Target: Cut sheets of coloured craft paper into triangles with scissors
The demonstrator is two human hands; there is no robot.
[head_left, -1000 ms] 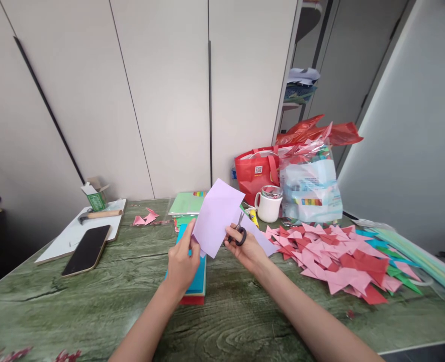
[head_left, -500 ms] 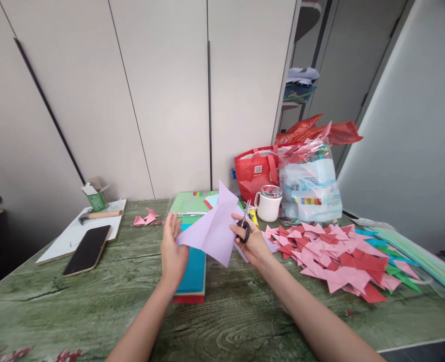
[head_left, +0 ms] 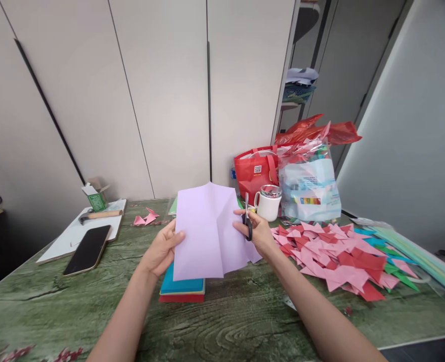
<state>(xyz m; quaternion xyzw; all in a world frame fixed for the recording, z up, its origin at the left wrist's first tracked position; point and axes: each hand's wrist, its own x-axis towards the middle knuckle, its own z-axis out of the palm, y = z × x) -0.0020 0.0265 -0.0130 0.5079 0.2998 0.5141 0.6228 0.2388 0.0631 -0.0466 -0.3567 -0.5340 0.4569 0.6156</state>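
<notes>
I see the left grip [head_left: 167, 245] pinched on a lilac sheet [head_left: 197, 234], the right grip [head_left: 260, 232] curled round dark-handled scissors [head_left: 249, 230]

Beyond the far edge of the tabletop [head_left: 94, 311], its surface patterned like green wood grain, I have pale, flat cabinet doors [head_left: 162, 90] with thin dark seams and long dark vertical strips [head_left: 209, 110]. Behind the far right corner, my camera picks up open shelves [head_left: 307, 20] with a blue basket [head_left: 298, 93], then a grey door panel [head_left: 350, 65]. Past the right edge, I see a smooth pale wall [head_left: 407, 136], brighter along one slanting band.
</notes>
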